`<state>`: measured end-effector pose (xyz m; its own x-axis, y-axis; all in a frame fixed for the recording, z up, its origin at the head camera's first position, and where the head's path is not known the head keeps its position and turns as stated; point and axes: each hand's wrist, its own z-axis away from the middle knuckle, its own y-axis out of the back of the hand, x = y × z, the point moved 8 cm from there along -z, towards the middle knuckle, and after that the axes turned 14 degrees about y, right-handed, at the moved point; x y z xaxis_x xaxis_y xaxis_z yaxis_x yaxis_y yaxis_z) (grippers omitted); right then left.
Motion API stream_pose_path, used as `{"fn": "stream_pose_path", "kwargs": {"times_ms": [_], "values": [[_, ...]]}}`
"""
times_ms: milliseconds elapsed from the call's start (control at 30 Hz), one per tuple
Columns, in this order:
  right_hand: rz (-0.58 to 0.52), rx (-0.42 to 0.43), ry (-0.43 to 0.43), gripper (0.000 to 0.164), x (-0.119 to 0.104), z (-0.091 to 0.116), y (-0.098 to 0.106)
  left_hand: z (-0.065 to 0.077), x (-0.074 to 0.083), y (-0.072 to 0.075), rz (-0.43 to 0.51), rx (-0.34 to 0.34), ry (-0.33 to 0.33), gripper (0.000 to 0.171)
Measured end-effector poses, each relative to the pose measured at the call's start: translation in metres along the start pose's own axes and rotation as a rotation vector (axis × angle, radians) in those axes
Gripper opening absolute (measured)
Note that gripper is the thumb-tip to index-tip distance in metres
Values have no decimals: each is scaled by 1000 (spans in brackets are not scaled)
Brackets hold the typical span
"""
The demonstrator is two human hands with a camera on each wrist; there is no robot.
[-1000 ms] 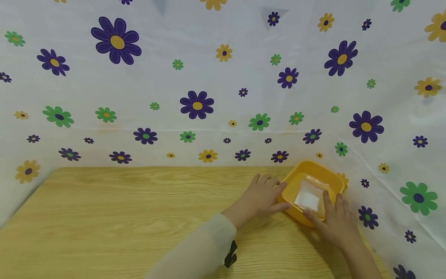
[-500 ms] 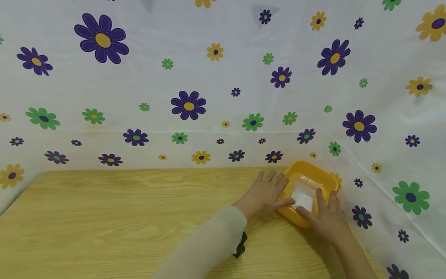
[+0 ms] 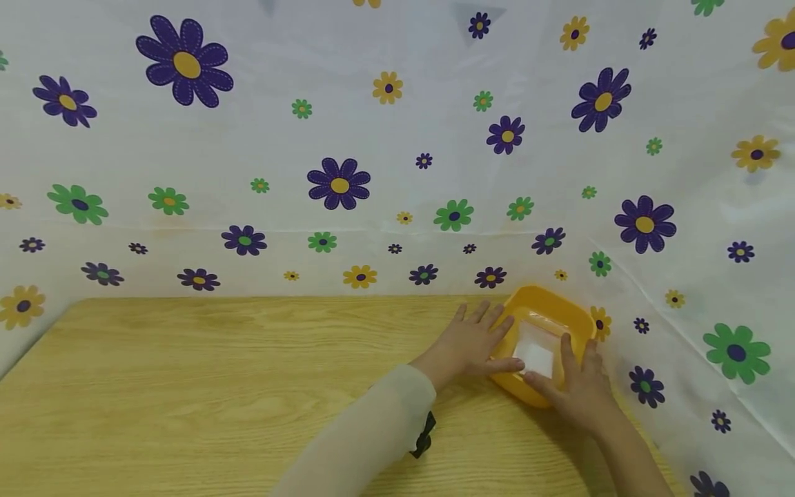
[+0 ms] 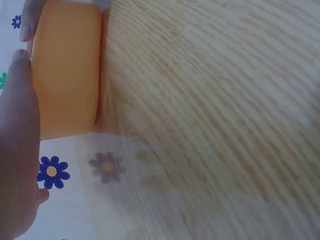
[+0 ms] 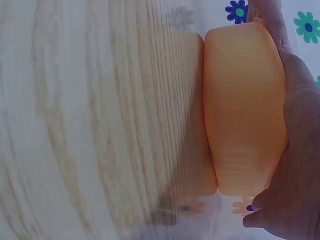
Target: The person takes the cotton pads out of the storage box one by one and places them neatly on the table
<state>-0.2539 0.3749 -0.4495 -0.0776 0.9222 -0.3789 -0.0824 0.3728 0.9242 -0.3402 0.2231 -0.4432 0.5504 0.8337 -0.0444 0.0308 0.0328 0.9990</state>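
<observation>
In the head view, a yellow-orange plastic basin (image 3: 555,301) stands at the table's back right corner. Inside it lies a clear packet with a white square (image 3: 535,357). My left hand (image 3: 472,345) rests on the basin's left rim, fingers spread and thumb reaching over the edge. My right hand (image 3: 580,393) lies on the front right rim with its fingers extended over the opening. Both wrist views show the basin's outer wall (image 4: 67,70) upright on the table, with the left hand (image 4: 19,120) and right hand (image 5: 302,135) along its top edge.
The wood-grain table (image 3: 217,379) stretches out to the left. A white flower-printed sheet (image 3: 261,145) rises behind the table and along its right side, close to the basin. A black strap (image 3: 424,436) shows by the left sleeve (image 3: 373,428).
The basin has shifted slightly left against the printed sheet, with both hands on it. My left thumb now reaches further over the rim. The head view has turned a little.
</observation>
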Motion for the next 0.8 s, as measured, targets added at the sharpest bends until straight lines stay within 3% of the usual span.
{"fn": "stream_pose_path", "kwargs": {"times_ms": [367,800], "values": [[20,32,82,112,-19,4,-2,14,-8,-3,49,7,-11,98],[38,74,121,114,-34,4,-10,32,-19,-4,98,8,14,94]]}}
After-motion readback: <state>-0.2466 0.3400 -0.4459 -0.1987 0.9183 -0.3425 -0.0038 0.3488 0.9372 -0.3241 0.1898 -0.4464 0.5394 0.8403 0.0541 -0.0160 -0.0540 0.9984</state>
